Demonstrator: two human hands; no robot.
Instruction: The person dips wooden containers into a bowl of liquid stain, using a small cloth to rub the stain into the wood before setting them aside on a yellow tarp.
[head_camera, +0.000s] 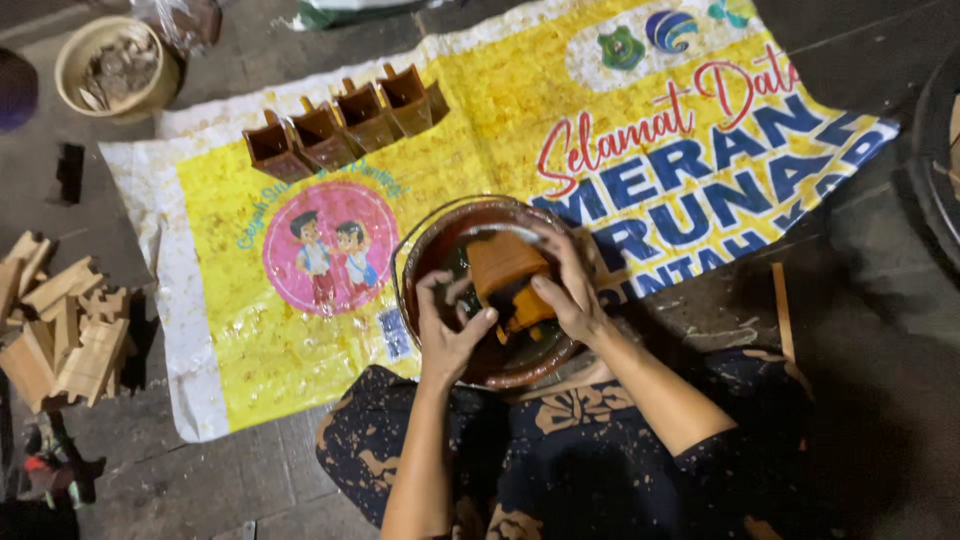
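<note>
Where both hands (505, 305) grip a wooden piece (505, 272), yellow banner (300, 330) beneath, brown basin (430, 245).

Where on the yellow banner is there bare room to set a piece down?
Bare banner lies between the row of brown stained pieces and the bowl, and over the round picture at left. It is crowded in the bowl, where both hands grip a wooden piece.
</note>
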